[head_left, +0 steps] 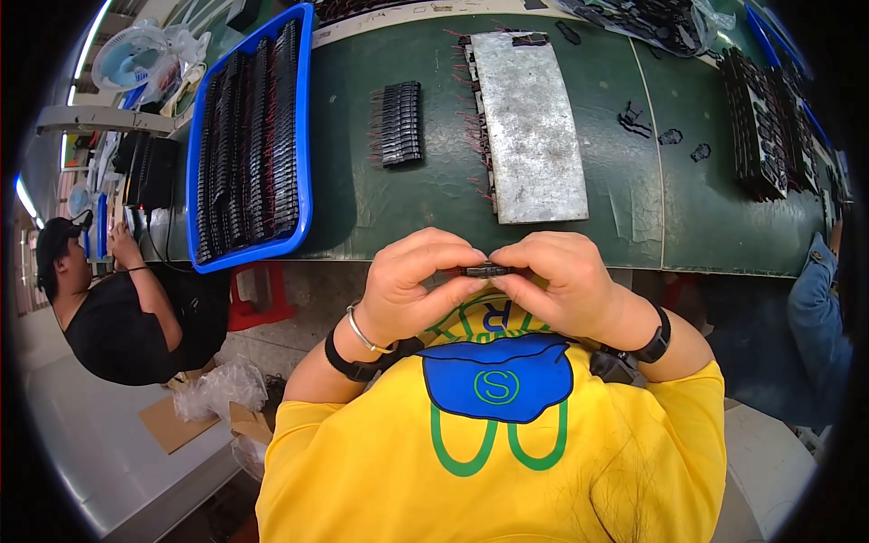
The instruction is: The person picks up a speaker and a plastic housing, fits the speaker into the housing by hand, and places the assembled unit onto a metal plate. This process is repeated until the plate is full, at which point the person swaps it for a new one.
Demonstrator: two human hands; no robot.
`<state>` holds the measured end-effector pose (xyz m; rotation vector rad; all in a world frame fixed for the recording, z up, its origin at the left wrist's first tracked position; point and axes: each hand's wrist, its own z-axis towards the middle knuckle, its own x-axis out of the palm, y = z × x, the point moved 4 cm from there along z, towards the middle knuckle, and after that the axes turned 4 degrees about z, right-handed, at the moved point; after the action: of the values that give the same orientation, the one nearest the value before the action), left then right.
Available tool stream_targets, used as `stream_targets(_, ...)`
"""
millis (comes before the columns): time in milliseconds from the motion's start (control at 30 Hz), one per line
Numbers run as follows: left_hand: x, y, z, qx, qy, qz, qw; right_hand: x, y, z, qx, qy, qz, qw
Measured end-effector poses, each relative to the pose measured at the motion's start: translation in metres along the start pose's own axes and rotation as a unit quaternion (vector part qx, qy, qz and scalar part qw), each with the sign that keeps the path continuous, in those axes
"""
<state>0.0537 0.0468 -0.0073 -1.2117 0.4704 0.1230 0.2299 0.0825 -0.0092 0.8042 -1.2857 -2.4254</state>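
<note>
Between my two hands, just in front of the table's near edge, is a small flat black plastic part (485, 271). My left hand (418, 279) pinches its left end between thumb and fingers. The right end sits in the pinch of my right hand (563, 279). Beyond them lies a grey metal plate (532, 131), with black parts and red wires showing along its left side. A stacked row of black parts with red wires (401, 124) rests left of the plate. Fine detail on the held part is too small to make out.
A blue tray (306, 136) full of rows of black parts stands at left. Loose black pieces (670, 137) lie right of the plate, near stacked black parts (759, 127). A plastic bag (647, 23) is at the back. Co-workers sit at left (136, 299) and right (815, 308).
</note>
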Motion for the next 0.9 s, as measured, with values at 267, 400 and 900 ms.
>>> stream_targets(267, 0.0, -0.0034, -0.0049, 0.029, -0.017, 0.027, 0.999, 0.003, 0.0024, -0.0018, 0.013, 0.006, -0.014, 1.0)
stream_targets(400, 0.0006, -0.0058, -0.0048, 0.076, -0.018, 0.054, 0.995, 0.0033, 0.0052, -0.0011, -0.019, -0.008, -0.028, 0.999)
stream_targets(900, 0.0041, -0.0065, -0.0053, 0.06, -0.025, 0.075, 0.995, 0.0016, 0.002, -0.0052, -0.039, -0.011, -0.041, 0.998)
